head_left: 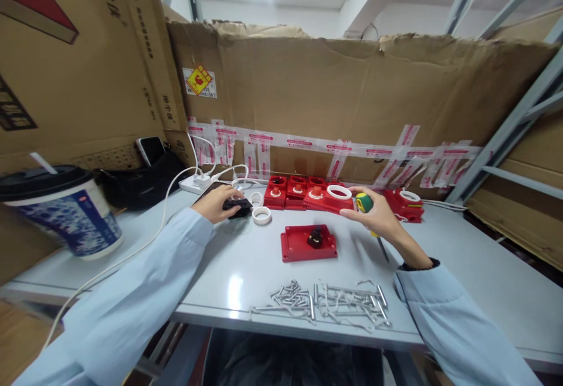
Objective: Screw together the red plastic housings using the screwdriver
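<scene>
My left hand [216, 203] is closed over a small black part [238, 207] on the grey table, next to two white rings [261, 215]. My right hand [373, 216] grips a screwdriver with a green and yellow handle [363, 202], its shaft pointing down toward the table, and its fingers also touch a red plate carrying a white ring [339, 192]. Between the hands lies a red rectangular plate [308, 243] with a black piece on its middle.
A row of red button housings [297, 190] stands at the back against a taped cardboard wall [352, 92]. Several screws and metal pins [321, 301] lie near the table's front edge [308, 330]. A paper cup [61, 210] stands left; a white cable [145, 239], charger and phone [150, 149] behind.
</scene>
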A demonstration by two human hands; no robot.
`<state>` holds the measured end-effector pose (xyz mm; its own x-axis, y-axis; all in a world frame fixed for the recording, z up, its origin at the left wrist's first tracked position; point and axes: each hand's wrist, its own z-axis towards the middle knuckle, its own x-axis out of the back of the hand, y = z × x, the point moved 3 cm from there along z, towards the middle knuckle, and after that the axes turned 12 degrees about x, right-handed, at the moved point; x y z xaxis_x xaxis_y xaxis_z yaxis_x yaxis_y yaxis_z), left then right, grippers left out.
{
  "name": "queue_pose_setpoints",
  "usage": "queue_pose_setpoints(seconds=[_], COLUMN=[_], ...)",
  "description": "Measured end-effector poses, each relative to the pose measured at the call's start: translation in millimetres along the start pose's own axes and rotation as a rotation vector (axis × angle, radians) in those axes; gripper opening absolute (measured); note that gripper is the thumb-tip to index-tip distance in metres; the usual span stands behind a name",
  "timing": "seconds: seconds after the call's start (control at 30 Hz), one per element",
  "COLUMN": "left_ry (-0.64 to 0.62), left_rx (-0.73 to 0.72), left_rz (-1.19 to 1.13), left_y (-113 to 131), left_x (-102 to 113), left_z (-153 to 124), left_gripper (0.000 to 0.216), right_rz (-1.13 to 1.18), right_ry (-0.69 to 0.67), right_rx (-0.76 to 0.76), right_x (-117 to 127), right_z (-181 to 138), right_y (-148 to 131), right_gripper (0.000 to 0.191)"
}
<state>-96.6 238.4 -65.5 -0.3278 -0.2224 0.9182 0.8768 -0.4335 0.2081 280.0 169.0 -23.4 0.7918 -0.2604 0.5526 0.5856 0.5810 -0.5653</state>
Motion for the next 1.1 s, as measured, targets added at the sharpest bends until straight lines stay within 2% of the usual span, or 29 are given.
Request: queue_pose_setpoints(seconds=[0.03,0.1,0.2,0.27,0.63,0.8,0.9,1.03,1.1], left_ry=[0.025,-0.026,-0.135,-0.154,-0.093,-0.035,0.013,0.012,0.011], left_rx=[0.008,0.022,0.064,0.092,0.163,0.189,0.144,-0.016,-0.024], left_rz=[0.016,0.03,0.049,0.068,0.146,0.227,0.255,0.274,0.292], left_y=[-4,-10,-15,-16,-15,-6,6,28,33], left_x=[0,-5,-15,-17,-25,-20,-16,-19,-24], left_z=[1,2,3,3,9,4,4,16,25], left_gripper=[0.044,0.05,0.047,0.044,0.04,0.042,0.044,0.032,0.027], right_rz=[-0.002,-0.003,0.009,0.025,0.046,0.035,0.027,0.01,-0.002], right_ry=[-0.002,-0.013,-0.027,-0.033,-0.02,-0.028,-0.044,-0.047,-0.044], right_rx=[-0.001,-0.011,-0.037,-0.057,-0.033,-0.039,-0.06,-0.059,-0.049], right_x=[0,-1,-2,-2,-1,-1,-2,-2,-2], right_z=[0,0,-1,-2,-3,-3,-3,-2,-2], right_y=[0,1,1,1,-1,-1,-1,0,1], right_gripper=[0.056,0.056,0.057,0.057,0.062,0.061,0.059,0.058,0.058])
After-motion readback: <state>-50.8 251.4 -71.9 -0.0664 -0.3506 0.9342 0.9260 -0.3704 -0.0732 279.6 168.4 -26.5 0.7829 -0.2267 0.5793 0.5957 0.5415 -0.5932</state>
